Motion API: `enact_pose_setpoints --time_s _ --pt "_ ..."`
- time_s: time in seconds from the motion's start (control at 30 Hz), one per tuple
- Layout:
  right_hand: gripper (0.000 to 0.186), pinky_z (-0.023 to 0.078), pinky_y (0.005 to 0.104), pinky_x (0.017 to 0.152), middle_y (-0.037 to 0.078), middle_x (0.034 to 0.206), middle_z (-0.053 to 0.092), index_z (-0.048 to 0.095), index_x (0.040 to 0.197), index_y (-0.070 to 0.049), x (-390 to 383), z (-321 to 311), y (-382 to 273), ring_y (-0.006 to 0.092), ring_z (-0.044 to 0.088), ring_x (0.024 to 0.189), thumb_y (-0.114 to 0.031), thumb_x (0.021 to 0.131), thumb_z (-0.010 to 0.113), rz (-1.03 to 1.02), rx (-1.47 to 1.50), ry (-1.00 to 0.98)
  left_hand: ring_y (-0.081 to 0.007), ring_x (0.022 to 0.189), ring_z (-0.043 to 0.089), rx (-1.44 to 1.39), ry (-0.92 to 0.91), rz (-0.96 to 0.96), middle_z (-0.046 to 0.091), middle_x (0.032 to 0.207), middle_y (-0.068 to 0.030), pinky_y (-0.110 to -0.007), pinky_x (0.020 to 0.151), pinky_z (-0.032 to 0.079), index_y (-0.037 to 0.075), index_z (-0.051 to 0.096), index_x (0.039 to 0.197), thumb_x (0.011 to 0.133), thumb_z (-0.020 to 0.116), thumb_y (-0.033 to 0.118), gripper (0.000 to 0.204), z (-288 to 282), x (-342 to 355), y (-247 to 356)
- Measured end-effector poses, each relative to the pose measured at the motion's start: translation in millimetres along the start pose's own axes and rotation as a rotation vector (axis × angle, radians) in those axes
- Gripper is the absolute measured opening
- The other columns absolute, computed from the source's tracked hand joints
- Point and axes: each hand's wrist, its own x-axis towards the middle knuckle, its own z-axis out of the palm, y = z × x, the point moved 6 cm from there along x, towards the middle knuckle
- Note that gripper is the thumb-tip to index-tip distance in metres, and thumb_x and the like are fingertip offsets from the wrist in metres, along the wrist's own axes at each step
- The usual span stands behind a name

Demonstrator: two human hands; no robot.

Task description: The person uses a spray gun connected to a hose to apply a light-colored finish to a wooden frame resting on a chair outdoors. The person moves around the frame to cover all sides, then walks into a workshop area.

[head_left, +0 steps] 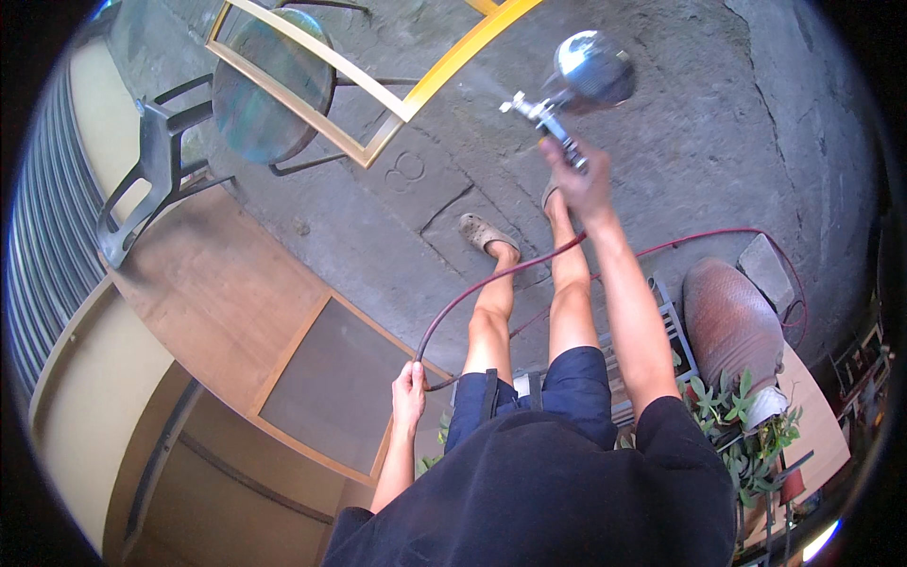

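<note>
My right hand (576,175) grips the handle of a silver spray gun (553,123) with a round metal cup (593,68) on it; a faint mist shows at the nozzle. The gun points toward a pale wooden frame (416,99), partly yellow, held over a round mottled stool top (260,113) with dark legs. The frame lies to the upper left of the gun, not touching it. My left hand (411,387) holds the dark red hose (501,274), which arcs across my legs to below the gun.
A black plastic stool (156,170) stands left of wooden panels (198,293) and corrugated sheeting (52,227). At right are a large reddish-brown jar (727,312), a grey block (763,269), green plants (746,444) and a board (822,416). My sandalled feet stand on cracked concrete (709,170).
</note>
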Motion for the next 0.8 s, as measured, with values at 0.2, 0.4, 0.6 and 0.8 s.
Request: enact_pose_setpoints --time_s 0.2,0.4,0.6,0.8 --pt "0.030 0.043 0.0265 0.053 -0.001 0.063 0.062 0.073 0.089 -0.003 105 -98 39 0.0056 0.055 0.059 -0.033 0.093 0.073 0.073 -0.003 0.287 -0.0104 0.060 0.044 0.087 -0.048 0.154 0.047 0.061 -0.0008 -0.030 0.055 0.039 0.004 0.048 0.077 0.106 0.047 0.038 0.045 35 15 110" --pt "0.039 0.035 0.0258 0.039 -0.002 0.057 0.059 0.071 0.082 -0.003 179 -177 44 0.0056 0.050 0.042 -0.040 0.095 0.070 -0.126 -0.093 0.552 -0.0095 0.060 0.042 0.096 -0.075 0.306 0.045 0.062 -0.0007 -0.029 0.055 0.038 0.004 0.048 0.078 0.106 0.049 0.036 0.042 71 28 180" --pt "0.038 0.040 0.0258 0.042 0.000 0.059 0.063 0.071 0.079 -0.004 163 -179 31 0.0089 0.055 0.045 -0.039 0.093 0.072 -0.027 0.038 0.531 -0.0137 0.061 0.044 0.070 -0.059 0.213 0.047 0.062 -0.0054 -0.033 0.056 0.040 0.003 0.050 0.082 0.105 0.049 0.039 0.043 61 30 164" --pt "0.026 0.042 0.0292 0.052 -0.001 0.062 0.062 0.069 0.082 -0.005 68 -92 22 0.0079 0.054 0.057 -0.029 0.092 0.074 -0.007 -0.050 0.264 -0.0124 0.066 0.053 0.140 -0.106 0.029 0.055 0.067 -0.0023 -0.031 0.064 0.044 0.004 0.052 0.082 0.106 0.046 0.040 0.044 38 23 72"
